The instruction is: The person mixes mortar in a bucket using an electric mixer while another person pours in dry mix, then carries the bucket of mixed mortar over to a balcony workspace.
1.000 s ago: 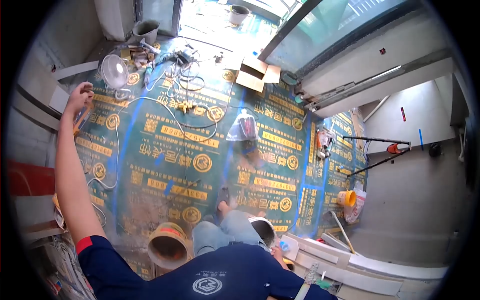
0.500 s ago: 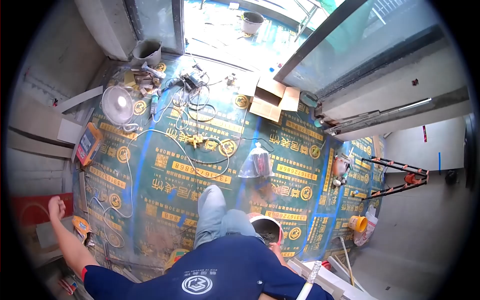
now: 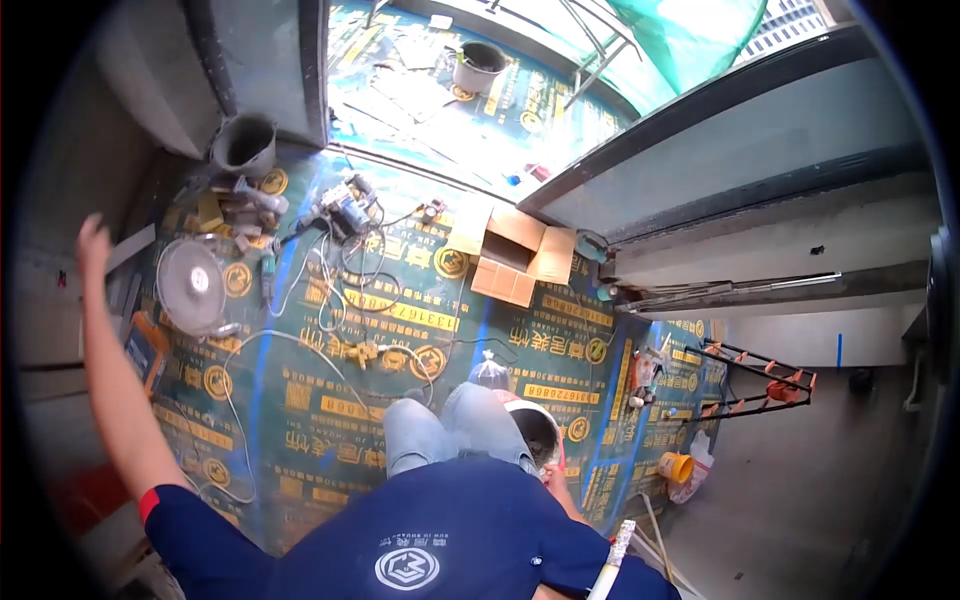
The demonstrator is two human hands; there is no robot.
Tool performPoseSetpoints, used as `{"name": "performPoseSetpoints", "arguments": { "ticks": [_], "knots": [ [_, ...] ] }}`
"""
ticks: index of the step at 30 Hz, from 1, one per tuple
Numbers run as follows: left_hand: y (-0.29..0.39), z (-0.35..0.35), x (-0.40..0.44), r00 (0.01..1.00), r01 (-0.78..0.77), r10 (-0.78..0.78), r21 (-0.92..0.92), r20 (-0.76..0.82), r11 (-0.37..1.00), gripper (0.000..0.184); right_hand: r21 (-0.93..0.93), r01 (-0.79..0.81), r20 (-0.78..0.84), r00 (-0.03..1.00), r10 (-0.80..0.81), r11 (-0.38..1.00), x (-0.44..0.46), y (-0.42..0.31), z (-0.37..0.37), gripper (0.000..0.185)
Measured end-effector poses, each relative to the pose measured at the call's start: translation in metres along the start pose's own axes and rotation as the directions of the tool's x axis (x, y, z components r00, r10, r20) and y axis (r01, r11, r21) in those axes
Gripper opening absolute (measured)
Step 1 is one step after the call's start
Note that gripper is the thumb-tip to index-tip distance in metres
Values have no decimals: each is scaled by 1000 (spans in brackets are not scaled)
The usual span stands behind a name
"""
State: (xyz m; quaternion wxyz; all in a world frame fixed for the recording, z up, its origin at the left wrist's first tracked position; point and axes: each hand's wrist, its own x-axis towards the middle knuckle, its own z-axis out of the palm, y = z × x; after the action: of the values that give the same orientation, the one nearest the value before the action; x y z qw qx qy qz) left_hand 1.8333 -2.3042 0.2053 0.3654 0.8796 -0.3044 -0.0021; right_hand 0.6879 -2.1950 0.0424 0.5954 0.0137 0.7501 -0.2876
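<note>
My left arm reaches out to the left, and my left hand (image 3: 94, 246) is raised in front of the wall. Motion blurs its fingers, and nothing shows in it. Low beside my right leg, my right hand (image 3: 553, 482) grips the rim of a bucket (image 3: 559, 440). Dark grey material lies inside the bucket; part of it is hidden behind my knee. A white cigarette (image 3: 612, 568) with an ashy tip sticks into view close to the camera.
Green printed sheeting covers the floor. Ahead lie a round fan (image 3: 191, 287), a power tool (image 3: 347, 207) among tangled cords, and an opened cardboard box (image 3: 507, 254). A folded stepladder (image 3: 755, 380) and a yellow bucket (image 3: 676, 466) are at right. A dark bucket (image 3: 243, 146) stands by the doorway.
My left hand has risen and swung forward along the wall. I have moved forward with the bucket, which stays in my right hand. The plastic bag is now mostly hidden by my knee.
</note>
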Motion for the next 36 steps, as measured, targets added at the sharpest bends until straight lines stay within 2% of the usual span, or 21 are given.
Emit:
{"name": "performPoseSetpoints", "arguments": {
  "ticks": [2,3,4,6,7,9,11,12,13,14,16,19,20,21,22,23,26,28,33,35,36],
  "knots": [
    [196,100,4,972,-82,107,-126,211,989,43,215,-86,-8,996,90,973,13,-24,40,40],
    [246,142,11,933,-330,329,-19,148,944,45,215,-51,-50,997,63,975,38,-35,54,40],
    [294,174,20,910,-405,394,77,128,911,50,210,-52,-39,997,62,976,51,-54,77,40],
    [374,216,34,937,-344,334,112,100,932,53,353,-144,-21,987,162,924,64,-82,124,41],
    [396,222,53,932,-358,348,121,96,926,53,344,-229,22,971,236,910,71,-100,148,39],
    [447,220,106,857,-419,374,57,355,906,56,317,-239,68,971,229,918,97,-132,199,37],
    [426,222,224,838,-484,509,-163,195,860,51,266,-215,98,976,195,940,141,-160,243,35],
    [424,207,272,884,-442,448,-68,132,894,50,250,-213,108,976,192,945,158,-171,266,35],
    [422,182,316,876,-483,464,265,135,835,50,225,-213,108,975,193,951,170,-180,282,34],
    [446,164,318,925,-376,372,336,81,863,54,195,-210,104,976,193,958,180,-188,293,33],
    [449,151,362,980,-184,197,251,-27,950,75,146,-207,79,977,197,967,193,-189,299,32],
    [493,186,400,978,-148,164,125,-126,981,84,94,-153,47,988,149,984,258,-158,284,30],
    [504,203,418,953,-170,195,124,-232,978,89,151,-157,54,987,151,976,281,-147,278,29],
    [511,225,435,919,-188,218,122,-329,975,93,-111,77,59,996,-71,991,274,-146,284,25],
    [519,244,453,926,-192,218,114,-308,975,93,-21,-53,13,998,54,998,229,-187,313,24],
    [535,259,464,879,-343,358,103,-315,934,92,22,-112,-12,994,112,994,191,-219,337,24],
    [579,306,487,863,-355,358,77,-357,932,89,37,-138,-49,989,140,990,119,-295,391,24],
    [604,325,491,853,-314,297,33,-428,949,87,91,-137,-7,990,139,986,126,-314,410,21],
    [654,351,439,775,-60,-47,-148,-631,987,82,-89,-118,-80,991,111,989,155,-396,467,13],
    [661,355,433,686,49,-177,-198,-706,979,80,-339,-22,-59,998,2,941,194,-413,466,11],
    [661,357,435,636,107,-217,-194,-741,975,79,-531,76,-7,995,-95,844,215,-415,457,10]
  ]
}}
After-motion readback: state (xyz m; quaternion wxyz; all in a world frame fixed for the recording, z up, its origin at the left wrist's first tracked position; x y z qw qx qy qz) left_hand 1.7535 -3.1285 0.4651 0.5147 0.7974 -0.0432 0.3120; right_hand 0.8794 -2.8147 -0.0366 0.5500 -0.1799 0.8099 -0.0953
